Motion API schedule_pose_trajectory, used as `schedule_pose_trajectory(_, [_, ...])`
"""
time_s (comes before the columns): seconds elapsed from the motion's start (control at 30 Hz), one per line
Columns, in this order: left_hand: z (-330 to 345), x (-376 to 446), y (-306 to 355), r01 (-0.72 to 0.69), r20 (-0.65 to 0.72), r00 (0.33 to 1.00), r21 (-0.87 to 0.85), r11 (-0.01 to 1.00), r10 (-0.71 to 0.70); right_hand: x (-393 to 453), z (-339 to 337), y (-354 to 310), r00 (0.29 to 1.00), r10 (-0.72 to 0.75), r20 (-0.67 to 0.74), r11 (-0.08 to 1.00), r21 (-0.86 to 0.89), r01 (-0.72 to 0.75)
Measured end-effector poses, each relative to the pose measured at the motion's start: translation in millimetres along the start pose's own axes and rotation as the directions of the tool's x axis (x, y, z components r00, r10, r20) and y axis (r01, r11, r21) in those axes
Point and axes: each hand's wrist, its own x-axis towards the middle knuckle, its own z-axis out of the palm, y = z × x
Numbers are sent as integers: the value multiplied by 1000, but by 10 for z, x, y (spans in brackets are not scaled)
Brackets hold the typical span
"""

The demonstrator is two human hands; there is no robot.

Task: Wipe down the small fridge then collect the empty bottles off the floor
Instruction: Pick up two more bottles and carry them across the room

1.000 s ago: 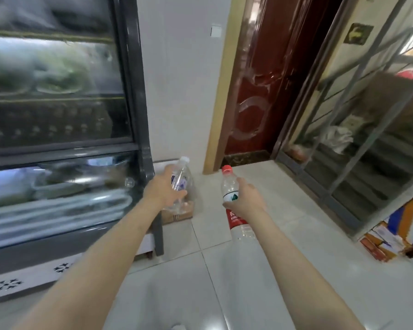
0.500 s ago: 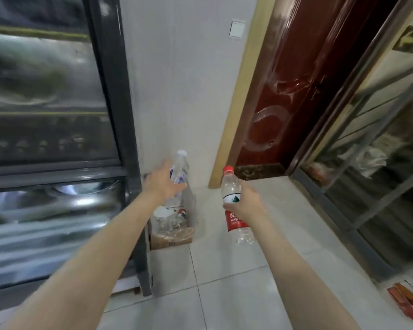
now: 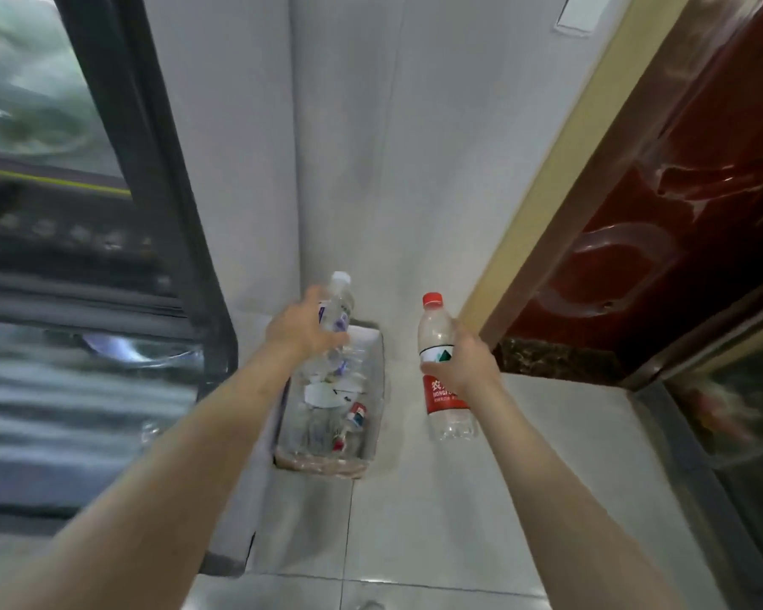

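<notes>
My left hand (image 3: 302, 330) grips a clear empty bottle (image 3: 339, 301) with a white cap and a blue-printed label, held above a cardboard box (image 3: 373, 398). The box stands on the floor against the wall and holds several empty clear bottles. My right hand (image 3: 468, 365) grips a clear empty bottle (image 3: 437, 336) with a red cap and red label, upright, to the right of the box. The glass-door fridge (image 3: 164, 204) with its dark frame fills the left side.
A white tiled wall (image 3: 393, 147) stands behind the box. A dark red door (image 3: 661, 213) in a yellow frame is at the right, with a metal gate (image 3: 732, 411) beside it. Light floor tiles (image 3: 437, 521) spread below my arms.
The view has closed in on the box beside the fridge. Both hands, each still holding its bottle, have come nearer to the box; the left bottle now hangs over it.
</notes>
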Motion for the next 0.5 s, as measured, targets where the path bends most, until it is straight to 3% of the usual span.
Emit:
schedule_pose_trajectory(0.3, [465,862,-101,160,-21,987,-43,986,-161,1269,525,63,976,-41,214,999,-12,44])
schedule_pose_trajectory(0.5, [645,1539,-447,277,92,957,-11,961,-275,1877,942,46,956,-28,294,1000,-2,30])
